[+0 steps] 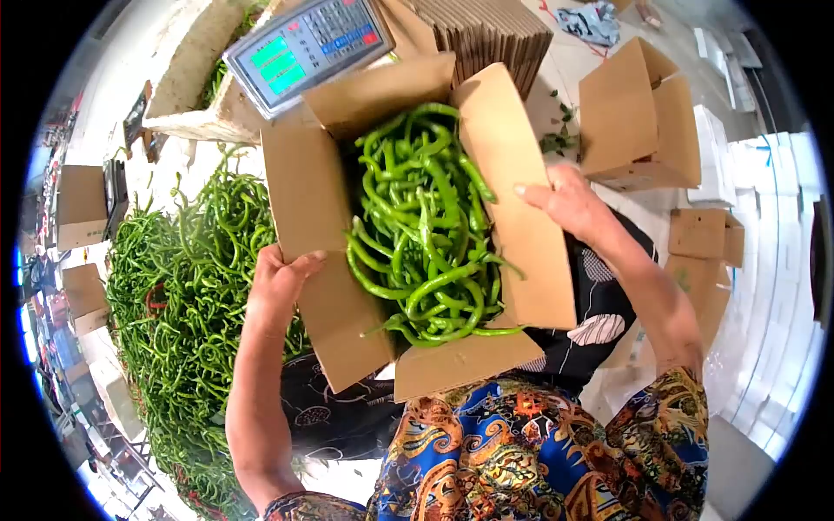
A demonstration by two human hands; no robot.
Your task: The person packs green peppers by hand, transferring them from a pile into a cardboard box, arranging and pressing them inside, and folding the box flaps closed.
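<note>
An open cardboard box (321, 326) stands in front of my body, its flaps spread outward. Long green chili peppers (430, 221) fill it, and a few poke over the edge near me. My left hand (282, 282) grips the left flap, thumb on the inner face and fingers hidden behind the cardboard. On the right flap, my right hand (565, 204) holds the outer edge, with its thumb on the inside and the other fingers mostly out of sight. Just beyond the box, a digital scale display (304, 52) shows lit green readouts.
A large heap of green peppers (191, 321) spreads along the left. Behind it sits a white foam box (187, 78) with more peppers. Flattened cartons (491, 35) are stacked at the back. Another open carton (621, 117) and a smaller carton (699, 234) stand at right.
</note>
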